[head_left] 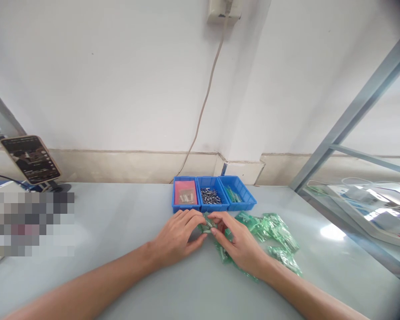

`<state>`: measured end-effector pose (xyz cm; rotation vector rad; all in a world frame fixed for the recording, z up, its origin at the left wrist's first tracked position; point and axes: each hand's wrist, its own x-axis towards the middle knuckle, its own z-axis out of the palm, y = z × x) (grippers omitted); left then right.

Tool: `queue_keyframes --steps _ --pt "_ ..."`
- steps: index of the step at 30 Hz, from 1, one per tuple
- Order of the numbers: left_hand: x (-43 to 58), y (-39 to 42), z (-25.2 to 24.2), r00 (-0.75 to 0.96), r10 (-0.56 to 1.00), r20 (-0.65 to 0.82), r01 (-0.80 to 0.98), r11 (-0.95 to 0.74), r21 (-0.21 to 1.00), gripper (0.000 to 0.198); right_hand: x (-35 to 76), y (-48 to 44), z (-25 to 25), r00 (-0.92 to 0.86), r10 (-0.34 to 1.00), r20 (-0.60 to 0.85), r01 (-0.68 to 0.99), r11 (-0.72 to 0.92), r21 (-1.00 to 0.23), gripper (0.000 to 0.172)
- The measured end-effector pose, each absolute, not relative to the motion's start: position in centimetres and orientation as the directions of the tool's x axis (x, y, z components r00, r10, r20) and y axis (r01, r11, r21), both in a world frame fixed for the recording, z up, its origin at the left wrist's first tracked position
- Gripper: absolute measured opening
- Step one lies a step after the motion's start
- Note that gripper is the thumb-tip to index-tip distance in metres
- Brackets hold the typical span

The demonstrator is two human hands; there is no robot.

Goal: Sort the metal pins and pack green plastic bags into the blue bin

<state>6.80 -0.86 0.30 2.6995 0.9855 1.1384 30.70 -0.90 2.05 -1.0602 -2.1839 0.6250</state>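
Between my two hands is a small green plastic bag [206, 226] with pale pieces inside. My left hand [178, 235] pinches its left side with thumb and fingers. On the other side, my right hand [235, 240] grips the bag's right edge. Several more green plastic bags [276, 229] lie on the table beside and partly under my right hand. Just beyond my hands stand a blue bin with a red sheet and a small clear packet [186, 196], a blue bin of metal screws or pins [210, 196], and a blue bin with green packets [236, 195].
A phone [31, 159] on a stand is at the left, near a blurred patch. Along the back, a cable [205, 102] runs down the wall from a white box. A metal frame [350, 115] rises at the right edge of the grey table [120, 213].
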Motion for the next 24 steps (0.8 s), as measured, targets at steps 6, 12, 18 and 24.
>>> queue_keyframes --steps 6,12,18,24 --pt "6.76 -0.89 0.2 0.524 0.578 0.625 0.537 -0.794 0.284 0.015 30.71 -0.98 2.1 -0.484 0.815 0.318 0.512 0.559 -0.652 0.025" --pt "6.71 -0.9 0.23 0.525 0.58 0.622 0.543 -0.792 0.279 0.014 30.74 -0.97 2.07 -0.483 0.812 0.327 0.51 0.565 -0.649 0.025" --pt "6.78 -0.92 0.39 0.522 0.571 0.634 0.537 -0.797 0.275 0.014 30.75 -0.93 2.0 -0.482 0.811 0.331 0.509 0.567 -0.648 0.025" --pt "6.76 -0.97 0.32 0.524 0.575 0.629 0.536 -0.796 0.281 0.016 30.71 -0.98 2.13 -0.482 0.816 0.319 0.511 0.558 -0.654 0.025"
